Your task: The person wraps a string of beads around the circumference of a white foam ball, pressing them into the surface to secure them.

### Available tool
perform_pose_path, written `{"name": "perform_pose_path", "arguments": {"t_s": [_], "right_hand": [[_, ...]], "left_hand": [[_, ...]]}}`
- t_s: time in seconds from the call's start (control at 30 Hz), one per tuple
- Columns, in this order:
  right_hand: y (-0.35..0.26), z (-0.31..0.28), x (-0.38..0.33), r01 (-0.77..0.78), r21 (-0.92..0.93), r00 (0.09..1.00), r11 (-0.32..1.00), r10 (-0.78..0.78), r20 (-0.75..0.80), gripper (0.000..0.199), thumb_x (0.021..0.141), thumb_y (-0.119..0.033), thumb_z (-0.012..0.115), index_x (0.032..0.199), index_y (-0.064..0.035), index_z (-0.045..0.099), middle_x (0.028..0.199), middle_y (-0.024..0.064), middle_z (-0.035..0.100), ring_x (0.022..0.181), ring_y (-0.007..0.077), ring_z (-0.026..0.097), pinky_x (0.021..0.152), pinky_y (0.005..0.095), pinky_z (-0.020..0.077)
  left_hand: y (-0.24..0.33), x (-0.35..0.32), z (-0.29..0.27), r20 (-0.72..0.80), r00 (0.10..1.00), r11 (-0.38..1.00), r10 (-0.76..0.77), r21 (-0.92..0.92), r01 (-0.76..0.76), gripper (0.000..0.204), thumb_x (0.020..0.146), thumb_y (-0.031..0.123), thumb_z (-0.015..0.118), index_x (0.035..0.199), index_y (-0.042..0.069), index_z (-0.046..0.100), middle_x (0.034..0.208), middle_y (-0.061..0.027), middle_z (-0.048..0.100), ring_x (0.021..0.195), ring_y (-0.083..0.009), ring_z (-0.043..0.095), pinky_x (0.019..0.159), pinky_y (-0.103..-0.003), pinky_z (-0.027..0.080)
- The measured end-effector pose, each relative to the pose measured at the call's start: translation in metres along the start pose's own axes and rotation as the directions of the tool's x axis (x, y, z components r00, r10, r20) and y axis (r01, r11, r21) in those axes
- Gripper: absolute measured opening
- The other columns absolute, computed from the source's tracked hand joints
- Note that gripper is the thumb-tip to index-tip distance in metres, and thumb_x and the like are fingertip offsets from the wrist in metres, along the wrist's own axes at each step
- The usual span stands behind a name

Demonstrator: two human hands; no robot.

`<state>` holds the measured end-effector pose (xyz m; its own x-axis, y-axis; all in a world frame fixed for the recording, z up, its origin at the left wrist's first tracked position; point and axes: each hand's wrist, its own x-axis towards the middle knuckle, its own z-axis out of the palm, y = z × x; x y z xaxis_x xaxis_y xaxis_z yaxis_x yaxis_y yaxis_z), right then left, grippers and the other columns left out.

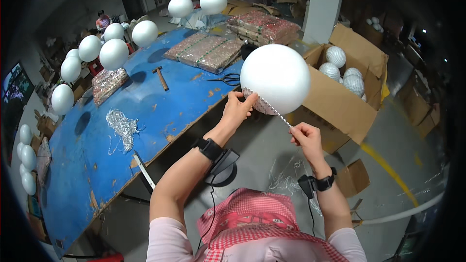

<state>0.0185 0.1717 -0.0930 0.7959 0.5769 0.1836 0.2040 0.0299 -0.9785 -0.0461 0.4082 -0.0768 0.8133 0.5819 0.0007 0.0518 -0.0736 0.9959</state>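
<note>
Nearest, over a red-checked apron [247,211], the right hand [306,137] pinches the free length of a silver bead strand [283,118] between thumb and forefinger, holding it straight, probably so it lies without slack. The left hand [239,108] has its thumb and fingers pressed on the strand at the lower edge of a large white ball [275,70], seemingly to fix it beside the beaded patch there. The ball is ahead of both hands, past the bench's edge, perhaps for access all round; its support is hidden.

On the blue bench [182,104], a tangled heap of silver bead strands [123,128] lies within likely reach, with scissors [225,79] and a hammer [160,78] further on. To the right, an open cardboard box [337,111] corrals silver-faceted balls [336,57]. Beyond stand more white balls [114,54], spaced apart, presumably to avoid touching.
</note>
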Motion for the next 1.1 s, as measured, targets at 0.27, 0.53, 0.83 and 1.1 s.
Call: {"name": "perform_pose_path", "arguments": {"t_s": [0.27, 0.53, 0.83, 1.1], "right_hand": [[0.017, 0.004, -0.005, -0.005, 0.048, 1.0, 0.999, 0.004, 0.03, 0.022, 0.087, -0.019, 0.065, 0.071, -0.0045, 0.062, 0.058, -0.0029, 0.056, 0.051, 0.0031, 0.051, 0.046, 0.0182, 0.0378], [0.009, 0.015, -0.021, 0.041, 0.042, 0.995, 0.998, -0.045, 0.085, 0.024, 0.087, -0.02, 0.065, 0.07, -0.0037, 0.06, 0.059, -0.0021, 0.057, 0.053, 0.0039, 0.052, 0.048, 0.0203, 0.0381], [0.051, 0.016, 0.019, 0.063, -0.067, 0.996, 0.996, -0.067, -0.058, 0.022, 0.085, -0.019, 0.066, 0.073, -0.0023, 0.061, 0.057, -0.0008, 0.058, 0.051, 0.0046, 0.052, 0.047, 0.0225, 0.0393], [0.046, 0.002, -0.003, -0.09, -0.068, 0.986, 0.994, 0.098, 0.133, 0.021, 0.093, -0.016, 0.052, 0.082, -0.0014, 0.063, 0.058, 0.0016, 0.059, 0.051, 0.0051, 0.051, 0.047, 0.0223, 0.0377]], "left_hand": [[0.009, -0.012, -0.003, 0.083, 0.996, 0.996, -0.042, -0.076, 0.048, 0.045, 0.09, 0.044, 0.058, 0.1, 0.0, 0.051, 0.07, -0.0025, 0.057, 0.056, -0.0082, 0.054, 0.05, -0.021, 0.045], [0.013, -0.016, -0.002, 0.051, 0.996, 0.997, -0.068, -0.035, 0.069, 0.048, 0.092, 0.048, 0.052, 0.093, 0.0, 0.055, 0.072, -0.004, 0.059, 0.06, -0.0116, 0.057, 0.054, -0.024, 0.047], [0.007, -0.007, 0.0, 0.011, 0.992, 0.984, -0.128, -0.127, 0.128, 0.052, 0.094, 0.048, 0.047, 0.103, -0.003, 0.049, 0.072, -0.0089, 0.061, 0.057, -0.0138, 0.058, 0.051, -0.025, 0.047], [0.006, -0.01, -0.009, 0.101, 0.994, 0.989, -0.037, -0.138, 0.051, 0.057, 0.095, 0.053, 0.041, 0.113, -0.001, 0.045, 0.078, -0.009, 0.062, 0.062, -0.0121, 0.059, 0.055, -0.023, 0.047]]}}
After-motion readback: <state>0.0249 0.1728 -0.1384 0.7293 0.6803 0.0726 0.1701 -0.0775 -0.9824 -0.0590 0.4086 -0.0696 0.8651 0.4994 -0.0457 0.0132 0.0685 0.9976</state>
